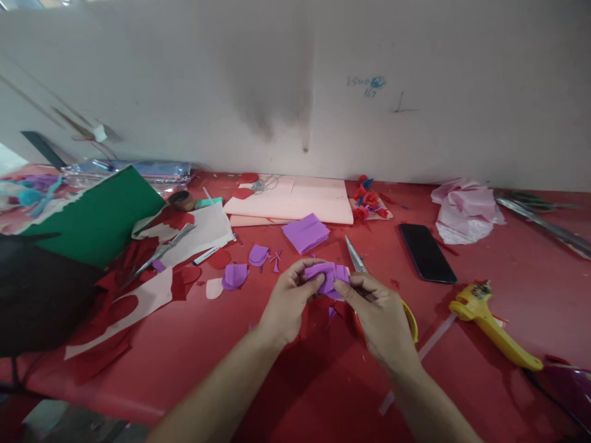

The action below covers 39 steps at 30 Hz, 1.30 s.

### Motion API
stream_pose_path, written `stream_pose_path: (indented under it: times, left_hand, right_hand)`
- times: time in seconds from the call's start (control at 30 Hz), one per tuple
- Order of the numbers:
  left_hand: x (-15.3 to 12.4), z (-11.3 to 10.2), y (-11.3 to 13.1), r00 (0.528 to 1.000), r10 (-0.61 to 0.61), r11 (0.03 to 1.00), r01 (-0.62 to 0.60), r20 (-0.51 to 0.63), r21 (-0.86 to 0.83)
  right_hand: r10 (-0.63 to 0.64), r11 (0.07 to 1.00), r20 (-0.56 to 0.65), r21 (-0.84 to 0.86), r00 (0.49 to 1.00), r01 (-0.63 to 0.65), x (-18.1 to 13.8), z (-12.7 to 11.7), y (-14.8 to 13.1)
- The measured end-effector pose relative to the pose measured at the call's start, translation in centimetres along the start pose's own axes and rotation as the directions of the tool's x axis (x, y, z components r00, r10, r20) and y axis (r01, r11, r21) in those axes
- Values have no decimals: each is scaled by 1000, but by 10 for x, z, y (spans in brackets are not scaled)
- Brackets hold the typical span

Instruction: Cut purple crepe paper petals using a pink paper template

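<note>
A folded piece of purple paper (329,275) is pinched between the fingers of both my hands, just above the red table. My left hand (287,301) grips its left side, thumb on top. On the right side, my right hand (381,311) closes on it with thumb and fingers. Scissors (355,253) point away from me beside that hand; their yellow handle shows past its edge, and I cannot tell whether they lie under it or hang from it. Beyond is a stack of purple squares (305,233). Cut purple pieces (235,276) lie left of my hands.
A yellow glue gun (494,326) and a black phone (427,253) lie at right. Pink sheets (295,200), red paper flowers (369,200) and crumpled pink plastic (466,212) sit along the wall. Another pair of scissors (161,251), paper scraps and a green sheet (101,221) are at left.
</note>
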<state>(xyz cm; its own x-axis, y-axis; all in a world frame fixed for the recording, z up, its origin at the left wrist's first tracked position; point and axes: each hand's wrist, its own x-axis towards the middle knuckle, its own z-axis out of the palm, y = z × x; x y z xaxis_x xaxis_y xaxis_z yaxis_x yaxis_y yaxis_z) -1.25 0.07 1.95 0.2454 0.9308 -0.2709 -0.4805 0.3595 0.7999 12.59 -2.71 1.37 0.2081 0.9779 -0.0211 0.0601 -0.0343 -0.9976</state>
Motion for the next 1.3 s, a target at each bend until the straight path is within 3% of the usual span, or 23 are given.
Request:
stream_pose_path:
  times: [0.1,0.23,0.43,0.6,0.8,0.97,1.07,1.17,1.23,1.3]
  left_hand:
    - [3,-2,2,994,-104,989,106,22,-108]
    - [4,-4,3,985,-172,970,170,1,-174]
    - [3,-6,-1,972,-236,962,235,11,-141]
    - [7,-8,2,965,-262,946,252,-26,-205]
    - [8,-6,-2,960,-280,952,280,19,-122]
    - [4,-6,3,991,-131,991,130,-34,-38]
    - [-8,-34,32,995,64,989,-53,-77,139]
    - [-25,-77,65,913,315,896,-197,-258,398]
    - [-28,-105,78,857,395,760,-102,-331,641]
    - [-23,-125,79,823,405,502,164,-398,849]
  right_hand:
    - [104,983,3,151,995,-103,2,1,-2]
    - [147,969,-8,200,989,-142,4,0,-3]
    - [79,987,12,136,997,-80,3,-2,2]
    - [-1,973,80,232,997,-18,2,-3,4]
    - [5,998,26,55,1000,-6,3,-4,1]
    - [9,978,-80,-208,997,-26,1,-7,-5]
    - [-72,951,-136,-309,988,27,2,-8,-3]
    - [-171,929,-130,-352,977,115,0,-7,-2]
    - [-209,918,-107,-365,972,157,-1,-5,-2]
    - [-221,916,-88,-360,971,176,-2,-4,-3]
